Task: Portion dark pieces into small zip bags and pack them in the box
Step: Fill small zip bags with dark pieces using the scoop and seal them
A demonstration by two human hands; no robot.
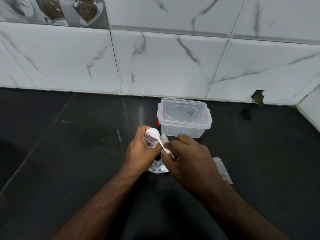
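Counter [69,170]: a dark, glossy surface is seen, with a faint smear at its left middle.
Left hand [141,149]: it is held above the counter near the centre; its fingers are curled round a small clear bag, gripped upright.
Bag [149,140]: it is clasped in the left hand, its open top turned toward the spoon; whether dark pieces lie inside cannot be told.
Spoon [152,132]: white plastic; its bowl is set at the bag's mouth, and its handle slants down and right into the right hand.
Bag pile [158,168]: clear bags are seen on the counter beneath and between the two hands.
Right hand [186,156]: the spoon handle is pinched between its thumb and curled fingers.
Box [184,117]: a clear plastic tub with its lid on is placed just beyond the hands, near the wall; an orange clip is seen at its left end.
Flat bag [223,170]: it lies on the counter, partly hidden by the right wrist.
Wall [173,58]: white marbled tiles.
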